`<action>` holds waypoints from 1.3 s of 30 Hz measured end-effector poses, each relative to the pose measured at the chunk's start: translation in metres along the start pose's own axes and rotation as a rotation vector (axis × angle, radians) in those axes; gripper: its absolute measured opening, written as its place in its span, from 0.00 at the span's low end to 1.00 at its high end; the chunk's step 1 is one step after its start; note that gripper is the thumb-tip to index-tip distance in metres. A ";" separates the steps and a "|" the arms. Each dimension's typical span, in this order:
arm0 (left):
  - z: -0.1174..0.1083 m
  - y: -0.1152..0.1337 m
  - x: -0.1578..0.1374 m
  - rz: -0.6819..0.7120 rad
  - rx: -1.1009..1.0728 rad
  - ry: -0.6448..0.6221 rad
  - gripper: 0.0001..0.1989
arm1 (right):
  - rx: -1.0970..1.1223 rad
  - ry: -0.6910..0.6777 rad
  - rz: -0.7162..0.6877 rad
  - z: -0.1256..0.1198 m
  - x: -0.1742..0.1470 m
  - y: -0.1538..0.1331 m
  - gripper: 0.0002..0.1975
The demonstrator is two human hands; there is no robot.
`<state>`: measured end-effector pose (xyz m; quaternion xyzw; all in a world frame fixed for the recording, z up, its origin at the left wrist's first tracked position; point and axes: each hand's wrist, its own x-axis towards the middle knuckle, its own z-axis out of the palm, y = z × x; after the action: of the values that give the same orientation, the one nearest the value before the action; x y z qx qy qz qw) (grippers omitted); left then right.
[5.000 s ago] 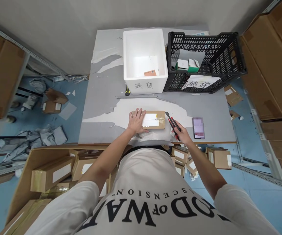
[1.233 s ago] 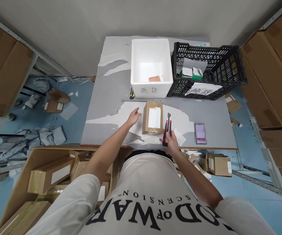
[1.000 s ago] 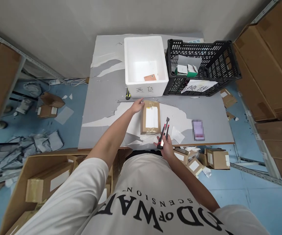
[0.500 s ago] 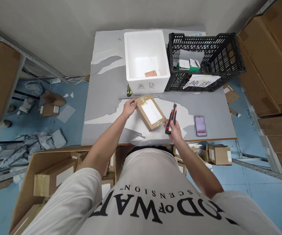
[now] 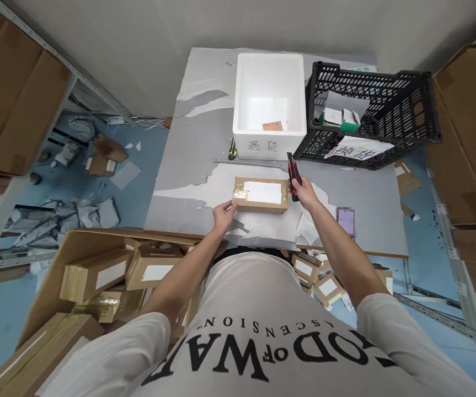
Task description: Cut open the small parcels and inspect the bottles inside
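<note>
A taped cardboard box (image 5: 262, 207) with a white label on top lies lengthwise across the table in front of me. My left hand (image 5: 224, 216) pinches its near left corner. In my right hand (image 5: 305, 193) is a red and black box cutter (image 5: 292, 175), held upright at the box's right end. Whether its blade is out I cannot make out. Beyond the box, a second cutter, yellow and black (image 5: 232, 149), lies beside the white foam box (image 5: 268, 144).
A black plastic crate (image 5: 374, 99) with small boxes and a handwritten sign stands at the back right. A phone-like purple thing (image 5: 346, 221) lies at the table's right. Below the table's left edge, a large carton (image 5: 51, 286) holds several parcels. Shelves with cartons flank both sides.
The cardboard box has turned from a slant to lie straight across the table. My right hand with the box cutter has moved up along its right end. The view has shifted left.
</note>
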<state>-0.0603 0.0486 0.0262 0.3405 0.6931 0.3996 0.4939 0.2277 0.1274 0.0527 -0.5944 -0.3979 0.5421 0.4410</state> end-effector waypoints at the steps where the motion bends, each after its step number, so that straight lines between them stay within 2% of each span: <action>1: -0.002 0.000 -0.001 0.018 0.042 -0.004 0.21 | -0.027 -0.005 -0.011 0.001 0.000 0.002 0.16; 4: -0.008 0.010 0.001 0.141 0.265 0.003 0.21 | -0.103 0.007 -0.039 0.002 -0.004 0.009 0.17; 7: -0.006 0.031 0.009 0.335 0.579 -0.029 0.35 | -0.123 0.021 -0.049 0.002 -0.009 0.012 0.19; 8: -0.002 0.040 0.013 0.421 0.677 -0.094 0.41 | -0.112 0.022 -0.051 0.002 -0.010 0.013 0.19; 11: 0.015 0.062 0.026 0.656 0.925 -0.402 0.54 | -0.061 0.016 -0.063 0.003 -0.013 0.012 0.20; 13: 0.028 0.070 0.034 0.731 1.051 -0.547 0.61 | -0.030 -0.002 -0.057 0.002 -0.015 0.010 0.21; 15: 0.037 0.072 0.039 0.736 1.131 -0.591 0.64 | -0.016 -0.019 -0.045 -0.002 -0.020 0.009 0.22; 18: 0.043 0.068 0.042 0.730 1.155 -0.565 0.66 | -0.038 0.002 -0.034 -0.016 -0.038 0.014 0.24; 23: 0.042 0.060 0.040 0.762 1.115 -0.520 0.67 | -0.068 0.024 0.085 -0.040 -0.088 0.038 0.26; 27: 0.041 0.059 0.038 0.786 1.090 -0.508 0.66 | -0.040 -0.025 0.178 -0.045 -0.115 0.052 0.26; 35: 0.041 0.059 0.039 0.785 1.086 -0.506 0.66 | 0.011 -0.116 0.196 -0.039 -0.118 0.045 0.29; 39: 0.041 0.059 0.039 0.796 1.095 -0.495 0.66 | -0.068 -0.144 0.233 -0.046 -0.118 0.033 0.27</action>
<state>-0.0279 0.1177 0.0549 0.8467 0.4849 0.0555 0.2120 0.2618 0.0009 0.0565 -0.6105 -0.3750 0.6172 0.3251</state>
